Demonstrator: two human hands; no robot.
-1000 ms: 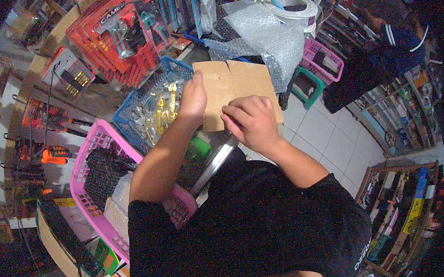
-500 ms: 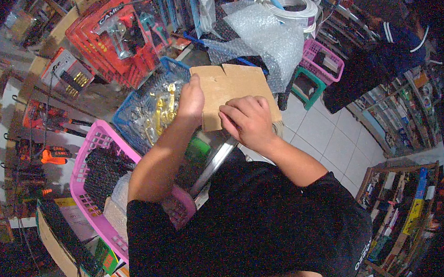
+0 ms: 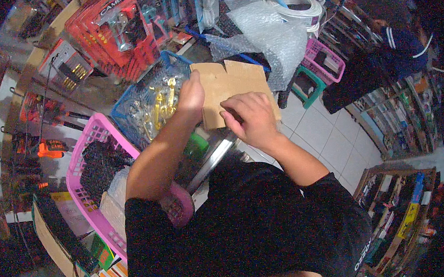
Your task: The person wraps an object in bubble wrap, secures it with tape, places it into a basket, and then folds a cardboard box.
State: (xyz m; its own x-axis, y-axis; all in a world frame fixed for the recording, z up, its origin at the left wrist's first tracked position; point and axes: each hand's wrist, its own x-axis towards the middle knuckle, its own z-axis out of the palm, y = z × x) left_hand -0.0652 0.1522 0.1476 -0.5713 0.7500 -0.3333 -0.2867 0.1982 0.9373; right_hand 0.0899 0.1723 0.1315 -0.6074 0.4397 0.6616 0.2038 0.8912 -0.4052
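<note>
A flat piece of brown cardboard (image 3: pixel 218 83), with a notch in its far edge, is in front of me. My left hand (image 3: pixel 191 95) grips its left edge, thumb along the edge and the other fingers mostly hidden. Over its lower right part, my right hand (image 3: pixel 255 117) rests with fingers curled and thumb tucked below them. Whatever those fingers may hold is hidden. Just left of the cardboard, a blue basket (image 3: pixel 123 110) contains gold and silver metal pieces in clear plastic (image 3: pixel 160 106).
A pink basket (image 3: pixel 77 183) holding black material stands at the left. Bubble wrap (image 3: pixel 272 39) and a coil of white cable (image 3: pixel 295 7) lie beyond the cardboard. To the right are a green stool (image 3: pixel 308 93), a smaller pink basket (image 3: pixel 324 63) and a person in dark clothes (image 3: pixel 405 51).
My right hand has shifted slightly on the cardboard, its thumb now showing more apart from the fingers. The left hand keeps its grip. The view has shifted slightly.
</note>
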